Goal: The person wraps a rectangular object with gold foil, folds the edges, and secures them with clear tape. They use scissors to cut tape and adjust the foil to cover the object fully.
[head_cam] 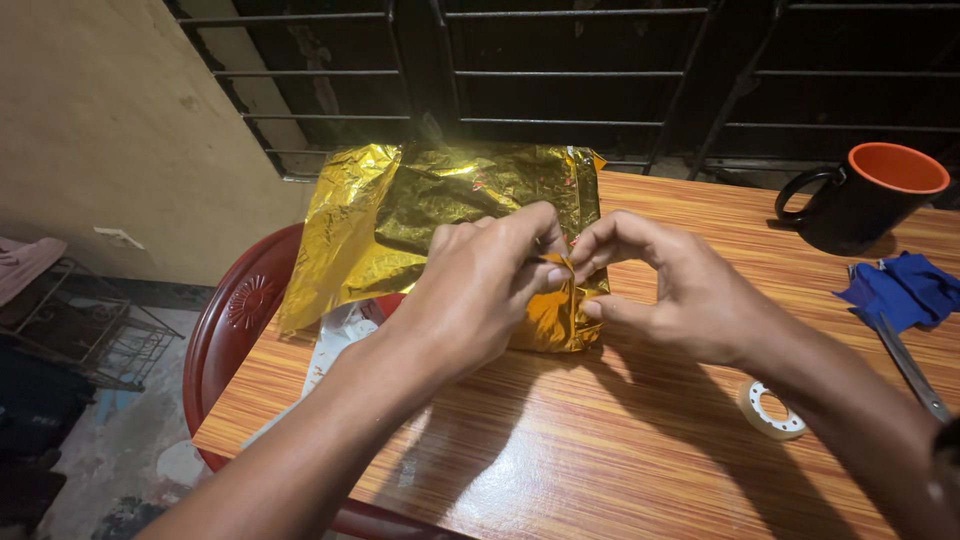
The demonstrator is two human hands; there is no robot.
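Gold foil wrap [440,215] sits on the wooden table [620,440], partly folded over a box-like item. Left hand [480,285] and right hand [680,290] meet at its near edge, fingertips pinching one foil flap together. Looks like mid-fold; the crease needs holding flat, with the tape roll [770,410] just beside the right wrist.

Striped wooden table [600,450] — barred window [560,70]

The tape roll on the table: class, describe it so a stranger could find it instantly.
On the striped wooden table, look near the front edge, beside the right hand's forearm. The tape roll lies there, a small pale ring, unlike the black mug and blue cloth further back.
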